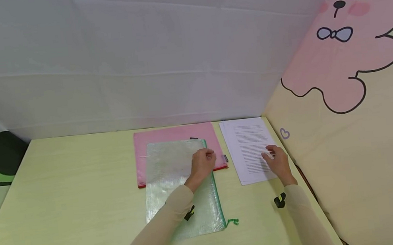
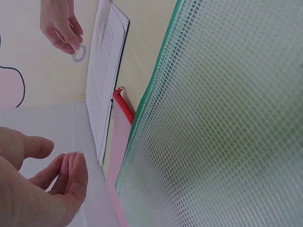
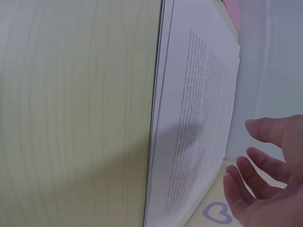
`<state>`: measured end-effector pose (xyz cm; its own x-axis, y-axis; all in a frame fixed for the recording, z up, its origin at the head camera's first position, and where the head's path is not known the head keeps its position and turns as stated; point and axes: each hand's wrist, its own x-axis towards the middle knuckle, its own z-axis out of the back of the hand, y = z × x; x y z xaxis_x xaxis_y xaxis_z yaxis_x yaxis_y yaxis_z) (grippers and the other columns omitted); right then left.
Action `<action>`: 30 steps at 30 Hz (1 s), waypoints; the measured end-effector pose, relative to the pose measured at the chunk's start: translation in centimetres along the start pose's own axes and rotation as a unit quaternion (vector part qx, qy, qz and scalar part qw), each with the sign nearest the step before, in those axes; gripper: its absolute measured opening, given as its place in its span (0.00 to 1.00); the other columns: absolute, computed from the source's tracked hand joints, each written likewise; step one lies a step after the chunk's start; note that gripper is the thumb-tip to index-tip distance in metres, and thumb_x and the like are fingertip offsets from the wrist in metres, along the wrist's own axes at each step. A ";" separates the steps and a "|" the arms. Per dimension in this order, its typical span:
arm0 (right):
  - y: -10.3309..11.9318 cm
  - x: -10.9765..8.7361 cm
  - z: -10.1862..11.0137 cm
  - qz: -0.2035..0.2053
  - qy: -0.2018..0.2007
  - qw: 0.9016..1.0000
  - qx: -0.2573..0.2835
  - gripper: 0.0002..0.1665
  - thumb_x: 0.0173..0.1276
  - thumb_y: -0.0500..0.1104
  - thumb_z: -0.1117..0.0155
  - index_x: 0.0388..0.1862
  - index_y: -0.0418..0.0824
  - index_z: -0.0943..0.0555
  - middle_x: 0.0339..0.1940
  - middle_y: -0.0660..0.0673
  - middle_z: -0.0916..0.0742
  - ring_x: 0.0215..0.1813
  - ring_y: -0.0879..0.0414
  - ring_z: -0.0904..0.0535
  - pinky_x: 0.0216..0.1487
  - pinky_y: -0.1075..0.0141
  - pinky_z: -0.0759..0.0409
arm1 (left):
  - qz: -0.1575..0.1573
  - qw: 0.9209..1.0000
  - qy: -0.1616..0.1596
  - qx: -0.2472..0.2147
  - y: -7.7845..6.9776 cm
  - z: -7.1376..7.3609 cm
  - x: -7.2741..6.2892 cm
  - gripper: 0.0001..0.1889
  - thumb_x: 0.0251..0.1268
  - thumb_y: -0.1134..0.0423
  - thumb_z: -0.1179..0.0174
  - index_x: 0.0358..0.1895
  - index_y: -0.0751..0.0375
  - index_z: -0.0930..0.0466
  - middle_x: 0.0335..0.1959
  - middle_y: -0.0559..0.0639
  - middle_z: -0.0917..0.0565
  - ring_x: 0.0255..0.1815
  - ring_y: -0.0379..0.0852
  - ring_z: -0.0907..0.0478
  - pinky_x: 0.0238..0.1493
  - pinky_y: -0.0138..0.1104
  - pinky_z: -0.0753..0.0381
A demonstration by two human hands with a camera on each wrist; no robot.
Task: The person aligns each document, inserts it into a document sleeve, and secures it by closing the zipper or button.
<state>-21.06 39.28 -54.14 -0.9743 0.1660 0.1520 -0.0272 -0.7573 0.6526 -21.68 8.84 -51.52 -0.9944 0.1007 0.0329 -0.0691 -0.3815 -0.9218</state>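
Note:
A clear mesh zip pouch (image 1: 172, 163) with a green zipper edge lies on the table, overlapping a pink zip pouch (image 1: 176, 134) with a red zipper. My left hand (image 1: 202, 165) hovers over the mesh pouch near its zipper side. In the left wrist view the left hand (image 2: 52, 184) shows a gap between thumb and loosely bent fingers, holding nothing. To the right is a stack of printed paper sheets (image 1: 247, 145). Above its right edge is my right hand (image 1: 279, 165), and the right wrist view shows that hand (image 3: 265, 175) with thumb and fingers apart, nothing between them.
The pale wood-grain table (image 1: 74, 191) stretches out to the left. Behind it hangs a white fabric wall (image 1: 142, 84). A cream wall (image 1: 365, 152) with cartoon animals borders the table's right edge. A green zipper cord (image 1: 233, 221) sticks out from the mesh pouch's near corner.

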 end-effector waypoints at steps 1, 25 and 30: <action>-0.2 0.0 0.1 -0.005 0.001 1.000 -0.001 0.22 0.71 0.34 0.33 0.59 0.22 0.24 0.55 0.22 0.21 0.58 0.29 0.23 0.62 0.41 0.24 | 0.004 1.000 0.003 0.000 -0.1 -0.2 0.1 0.10 0.72 0.69 0.40 0.48 0.71 0.15 0.41 0.60 0.14 0.43 0.54 0.17 0.48 0.43 0.15; -2.9 0.9 1.9 -0.109 0.047 0.991 -0.053 0.32 0.73 0.36 0.39 0.67 0.16 0.34 0.63 0.18 0.27 0.66 0.26 0.32 0.69 0.38 0.33 | 0.061 0.997 0.029 -0.038 -1.1 -5.6 1.5 0.11 0.69 0.68 0.37 0.49 0.73 0.15 0.39 0.58 0.14 0.38 0.48 0.17 0.42 0.36 0.16; -3.2 1.1 2.0 -0.102 0.041 0.992 -0.066 0.31 0.72 0.36 0.38 0.66 0.16 0.33 0.62 0.17 0.27 0.66 0.25 0.32 0.69 0.38 0.34 | 0.078 0.996 0.045 -0.020 -1.3 -6.4 1.6 0.16 0.70 0.65 0.37 0.55 0.73 0.17 0.44 0.57 0.14 0.46 0.50 0.17 0.49 0.38 0.16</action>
<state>-21.58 43.14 -54.59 -0.9603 0.2763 -0.0384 -0.2496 -0.7900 0.5600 -22.68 15.38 -52.78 -0.9814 0.1257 -0.1451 0.0907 -0.3624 -0.9276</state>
